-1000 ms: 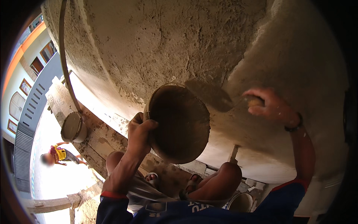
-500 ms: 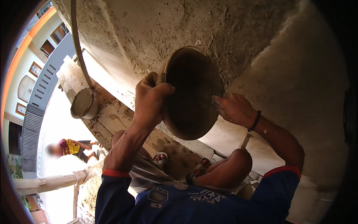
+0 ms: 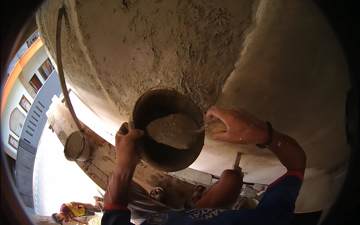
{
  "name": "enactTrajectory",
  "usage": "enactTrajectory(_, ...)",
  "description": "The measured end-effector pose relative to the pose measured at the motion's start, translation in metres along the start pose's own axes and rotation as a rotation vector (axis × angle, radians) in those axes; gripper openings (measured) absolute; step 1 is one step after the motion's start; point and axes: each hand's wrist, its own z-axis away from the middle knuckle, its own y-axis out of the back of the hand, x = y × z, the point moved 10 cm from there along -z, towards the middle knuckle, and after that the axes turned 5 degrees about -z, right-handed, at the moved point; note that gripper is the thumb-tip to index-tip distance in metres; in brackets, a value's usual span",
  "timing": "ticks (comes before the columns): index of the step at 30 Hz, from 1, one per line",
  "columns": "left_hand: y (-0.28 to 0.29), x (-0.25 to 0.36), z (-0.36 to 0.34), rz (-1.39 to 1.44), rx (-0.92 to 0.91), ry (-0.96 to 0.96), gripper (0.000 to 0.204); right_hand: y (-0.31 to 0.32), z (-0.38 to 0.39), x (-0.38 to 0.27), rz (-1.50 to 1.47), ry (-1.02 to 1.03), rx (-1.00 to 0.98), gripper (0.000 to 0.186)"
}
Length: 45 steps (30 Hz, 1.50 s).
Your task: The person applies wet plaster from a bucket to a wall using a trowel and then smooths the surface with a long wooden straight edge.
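My left hand (image 3: 125, 148) is closed on the left rim of a dark, mud-coated bucket (image 3: 163, 161), held tilted with its mouth facing me. My right hand (image 3: 240, 127) grips the wooden handle (image 3: 215, 128) of a trowel at the bucket's right side. The trowel's blade (image 3: 170, 131) lies within the mouth of the bucket, coated with wet grey mortar. Behind them rises a curved wall (image 3: 157, 45), rough with mortar on the left and smoother on the right.
I squat on a splattered plank platform (image 3: 97, 161), feet visible below. A smaller bucket (image 3: 75, 146) of grey mix stands at left beside a long bent strip (image 3: 59, 45). Another person (image 3: 75, 212) is low at lower left, before a grey gate (image 3: 28, 142). A narrow wooden piece (image 3: 237, 161) sits near my knee.
My right hand has brought the trowel from over the wall into the bucket, where its loaded blade now shows. The bucket moved up, then down in view. The other person appears lower.
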Motion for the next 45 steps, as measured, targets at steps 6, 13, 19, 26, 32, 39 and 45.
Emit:
enactTrajectory(6,-0.009,-0.005,0.003,0.019,-0.017,0.014,0.015,0.073,0.024,-0.021,0.099,-0.122,-0.098,0.038)
enactTrajectory(13,-0.003,-0.037,0.006,-0.027,-0.029,0.094,0.015,0.21,0.023,0.05,0.294,-0.155,0.569,0.044)
enactTrajectory(19,-0.021,-0.033,0.014,0.001,-0.068,0.09,0.014,0.261,0.067,0.01,0.178,-0.334,0.731,0.045)
enactTrajectory(26,-0.033,-0.009,0.022,-0.227,-0.145,0.069,0.012,0.039,0.044,0.009,0.38,-0.02,0.049,0.037)
enactTrajectory(32,-0.061,0.0,0.02,-0.243,-0.187,-0.01,0.011,-0.055,0.019,0.006,0.903,0.02,-0.042,0.032)
enactTrajectory(39,-0.061,0.013,0.018,-0.261,-0.156,-0.059,0.014,-0.099,0.014,0.05,0.31,-0.105,-0.194,0.03)
enactTrajectory(45,-0.041,0.018,0.013,-0.157,-0.104,-0.051,0.014,-0.107,0.0,0.031,0.032,0.014,-0.096,0.04)
